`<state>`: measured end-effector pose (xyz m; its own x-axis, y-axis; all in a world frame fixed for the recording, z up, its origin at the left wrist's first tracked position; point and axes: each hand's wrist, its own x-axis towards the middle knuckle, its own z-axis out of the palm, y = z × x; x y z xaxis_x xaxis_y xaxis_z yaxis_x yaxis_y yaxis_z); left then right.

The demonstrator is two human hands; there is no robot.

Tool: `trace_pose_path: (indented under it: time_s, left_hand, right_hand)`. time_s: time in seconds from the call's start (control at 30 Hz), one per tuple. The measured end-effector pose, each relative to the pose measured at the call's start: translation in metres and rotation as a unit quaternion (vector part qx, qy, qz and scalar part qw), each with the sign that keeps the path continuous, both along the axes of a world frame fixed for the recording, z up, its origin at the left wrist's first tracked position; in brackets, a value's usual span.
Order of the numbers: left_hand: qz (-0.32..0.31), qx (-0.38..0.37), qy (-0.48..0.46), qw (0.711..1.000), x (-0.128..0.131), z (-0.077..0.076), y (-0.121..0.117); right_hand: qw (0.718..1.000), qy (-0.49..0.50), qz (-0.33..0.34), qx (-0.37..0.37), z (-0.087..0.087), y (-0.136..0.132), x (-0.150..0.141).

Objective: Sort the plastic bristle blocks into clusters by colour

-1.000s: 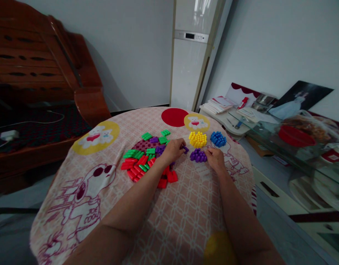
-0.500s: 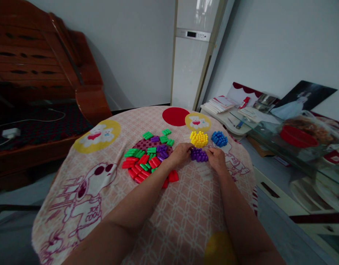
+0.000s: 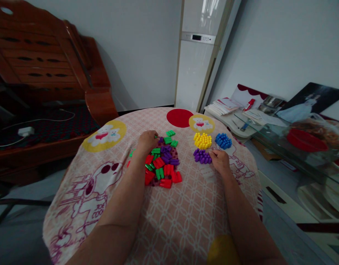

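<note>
My left hand (image 3: 147, 142) is closed at the far left of a mixed pile, fingertips pinched beside a small purple piece (image 3: 160, 140). A bit of green shows at the fingertips; what they hold, if anything, I cannot make out. The pile has red plastic pieces (image 3: 166, 183), green plastic pieces (image 3: 168, 140) and purple plastic pieces (image 3: 166, 154); my left forearm hides part of it. To the right, my right hand (image 3: 220, 160) has its fingers closed at the right edge of a purple cluster (image 3: 202, 156). Behind that cluster are a yellow cluster (image 3: 202, 140) and a blue cluster (image 3: 223, 140).
A patterned cloth (image 3: 183, 213) covers the round table. On the right stands a glass-topped cabinet with papers (image 3: 223, 105), a red bowl (image 3: 307, 140) and a photo (image 3: 310, 99). A wooden bench (image 3: 42, 55) is at the left, a tall white appliance (image 3: 195, 70) behind.
My left hand has left the purple cluster and moved left to the far side of the mixed pile. My right hand stays at the cluster. The view has shifted slightly left.
</note>
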<state>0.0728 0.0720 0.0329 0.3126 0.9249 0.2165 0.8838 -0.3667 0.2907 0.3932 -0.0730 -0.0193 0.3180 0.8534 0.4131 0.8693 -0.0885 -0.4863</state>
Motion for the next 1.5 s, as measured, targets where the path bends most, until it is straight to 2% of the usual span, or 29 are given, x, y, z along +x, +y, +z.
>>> trace_pose_path:
  time_s: [0.07, 0.13, 0.27, 0.47, 0.67, 0.87, 1.07, 1.27, 1.4, 1.5]
  left_hand:
    - [0.004, 0.006, 0.0, 1.0, 0.001, -0.008, 0.001]
    - [-0.019, -0.01, 0.01, 1.0, 0.005, -0.013, 0.001]
    - [-0.064, -0.043, 0.012, 0.997, 0.013, -0.016, -0.001]
    - [-0.17, -0.109, -0.016, 0.979, 0.026, 0.001, -0.013]
    - [-0.215, -0.077, -0.055, 0.972, 0.058, 0.023, -0.042]
    - [-0.318, -0.089, -0.049, 0.943, 0.099, 0.021, -0.082]
    - [-0.298, -0.043, 0.026, 0.953, 0.122, 0.01, -0.101]
    - [-0.309, -0.039, -0.002, 0.95, 0.125, 0.003, -0.1]
    - [-0.32, -0.02, -0.046, 0.946, 0.122, 0.007, -0.096]
    - [-0.294, -0.01, -0.076, 0.953, 0.108, 0.016, -0.083]
  right_hand:
    - [1.0, 0.002, -0.001, 0.0, -0.001, 0.0, 0.001]
    - [1.0, 0.003, 0.0, -0.002, -0.002, 0.0, 0.001]
    - [1.0, 0.002, 0.007, -0.005, -0.003, 0.001, 0.002]
    - [1.0, -0.009, 0.0, -0.002, 0.001, 0.001, -0.001]
    - [1.0, -0.004, 0.0, -0.008, 0.0, 0.001, 0.0]
    - [1.0, 0.013, -0.007, -0.019, 0.001, 0.001, -0.001]
    - [1.0, 0.004, -0.006, -0.021, 0.004, 0.0, -0.003]
    - [1.0, -0.009, -0.005, -0.021, 0.003, 0.001, -0.002]
    - [1.0, -0.008, -0.005, -0.023, 0.003, 0.002, -0.001]
    - [1.0, -0.007, -0.004, -0.021, 0.003, 0.001, -0.002]
